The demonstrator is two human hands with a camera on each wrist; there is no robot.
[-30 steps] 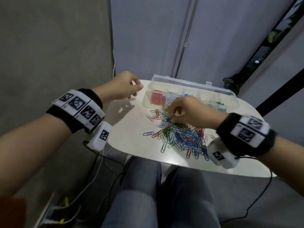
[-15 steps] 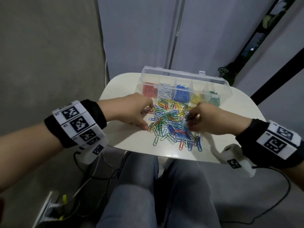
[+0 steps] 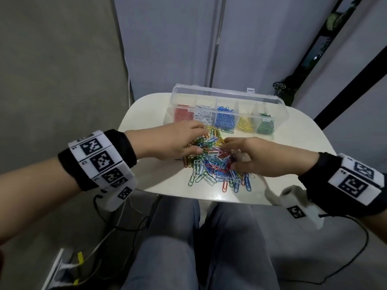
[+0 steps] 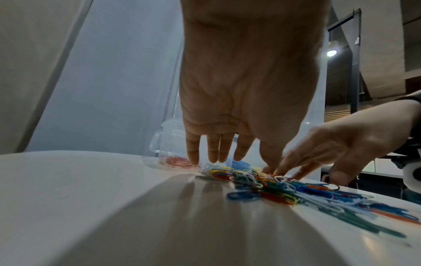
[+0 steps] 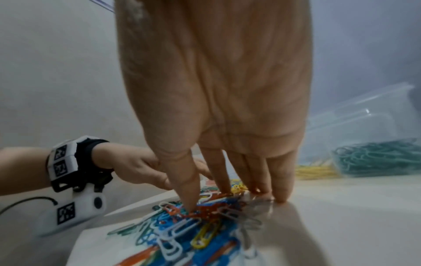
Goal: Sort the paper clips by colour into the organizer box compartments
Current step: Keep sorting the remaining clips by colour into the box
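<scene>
A heap of mixed coloured paper clips [image 3: 211, 166] lies in the middle of the white table [image 3: 146, 114]. Behind it stands a clear organizer box [image 3: 228, 95] whose compartments hold red, white, blue, yellow and green clips [image 3: 265, 127]. My left hand [image 3: 178, 143] reaches over the heap's far left side, its straight fingers [image 4: 214, 154] pointing down at the clips. My right hand [image 3: 249, 155] lies on the heap's right side, and its straight fingertips [image 5: 191, 203] press on the clips. Neither hand pinches a clip that I can see.
The table's near edge [image 3: 209, 197] runs just below the heap, with my knees [image 3: 167, 248] under it. Cables [image 3: 117, 222] hang from the wrist cameras to the floor. A grey wall and curtain stand behind the box.
My left hand came down from beside the box onto the heap's left side. The right hand slid to the heap's right side. Both hands now close in on the heap with straight fingers.
</scene>
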